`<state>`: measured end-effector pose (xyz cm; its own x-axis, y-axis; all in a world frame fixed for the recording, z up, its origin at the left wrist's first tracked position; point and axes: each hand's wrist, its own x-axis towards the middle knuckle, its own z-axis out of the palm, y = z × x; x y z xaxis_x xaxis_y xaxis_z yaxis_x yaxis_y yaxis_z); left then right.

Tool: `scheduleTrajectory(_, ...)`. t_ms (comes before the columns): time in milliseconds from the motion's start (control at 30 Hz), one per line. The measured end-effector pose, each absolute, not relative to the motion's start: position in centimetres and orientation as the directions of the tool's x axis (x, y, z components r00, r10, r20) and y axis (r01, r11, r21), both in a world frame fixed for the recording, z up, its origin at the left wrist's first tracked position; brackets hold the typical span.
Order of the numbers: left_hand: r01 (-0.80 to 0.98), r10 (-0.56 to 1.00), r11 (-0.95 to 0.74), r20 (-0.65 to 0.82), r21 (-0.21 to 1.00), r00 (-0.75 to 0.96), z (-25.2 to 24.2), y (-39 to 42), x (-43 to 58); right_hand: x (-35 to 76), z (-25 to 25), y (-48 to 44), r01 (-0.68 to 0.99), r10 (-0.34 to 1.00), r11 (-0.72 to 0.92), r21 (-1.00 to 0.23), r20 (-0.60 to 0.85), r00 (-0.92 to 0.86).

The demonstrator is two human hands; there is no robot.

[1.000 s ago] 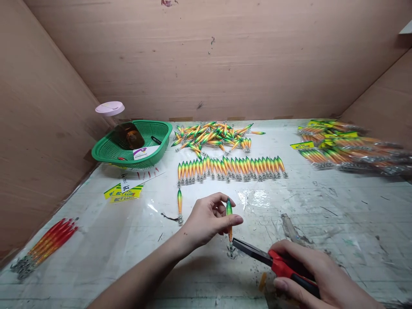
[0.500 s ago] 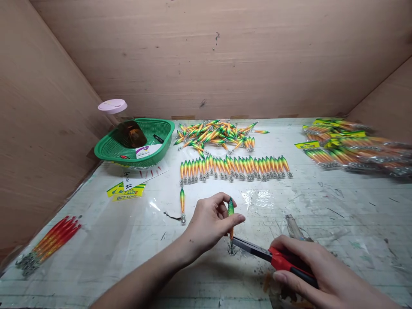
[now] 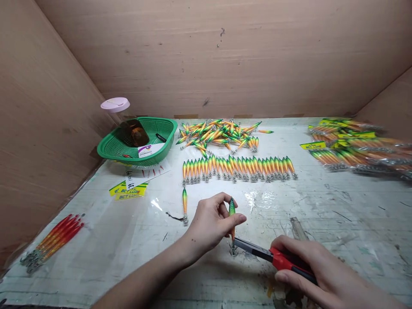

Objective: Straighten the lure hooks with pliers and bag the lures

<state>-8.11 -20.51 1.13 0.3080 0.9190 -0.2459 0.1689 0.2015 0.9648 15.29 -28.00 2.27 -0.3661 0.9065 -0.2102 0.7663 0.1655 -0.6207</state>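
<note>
My left hand [image 3: 210, 225] pinches a green and orange squid-jig lure [image 3: 231, 209] upright, hooks down on the worktable [image 3: 322, 206]. My right hand [image 3: 317, 272] grips red-handled pliers [image 3: 273, 256], whose metal jaws meet the lure's hook end just above the table. One single lure [image 3: 184, 205] lies left of my left hand. Beyond it a neat row of lures [image 3: 238, 167] lies side by side, with a loose heap of lures [image 3: 222, 134] behind the row.
A green basket [image 3: 111, 150] holding a brown object and a card stands at back left, a pink lid [image 3: 115, 104] behind it. Yellow label cards [image 3: 130, 191] lie in front. Red lures [image 3: 54, 242] lie at left, bagged lures [image 3: 354, 148] at right. Cardboard walls enclose the table.
The pliers' jaws have closed in on the hook end of the upright lure. The view has shifted slightly; my left hand keeps its hold.
</note>
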Motion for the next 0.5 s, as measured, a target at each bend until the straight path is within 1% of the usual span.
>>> scheduleTrajectory(67, 0.133, 0.906, 0.229, -0.261, 0.964, 0.334, 1.0, -20.5, -8.0, 15.2, 2.3, -28.1, 0.754, 0.911, 0.151, -0.639, -0.207, -0.357)
scheduleTrajectory(200, 0.08, 0.876, 0.278, -0.287, 0.957, 0.388, 0.9, -20.4, -8.0, 15.1, 2.1, -28.6, 0.733, 0.945, 0.08, -0.676, -0.182, -0.271)
scheduleTrajectory(267, 0.06, 0.856, 0.304, -0.3, 0.951, 0.421, 0.9, -20.3, -8.1, 15.3, 1.9, -28.8, 0.724, 0.948, 0.064, -0.687, -0.185, -0.26)
scheduleTrajectory(400, -0.005, 0.812, 0.345, -0.296, 0.938, 0.503, 1.2, -20.0, -8.3, 16.2, 1.5, -28.6, 0.709, 0.927, 0.103, -0.698, -0.19, -0.322)
scheduleTrajectory(500, -0.042, 0.812, 0.347, -0.278, 0.937, 0.514, 1.0, -19.6, -8.5, 17.1, 1.4, -28.4, 0.703, 0.913, 0.155, -0.694, -0.172, -0.371)
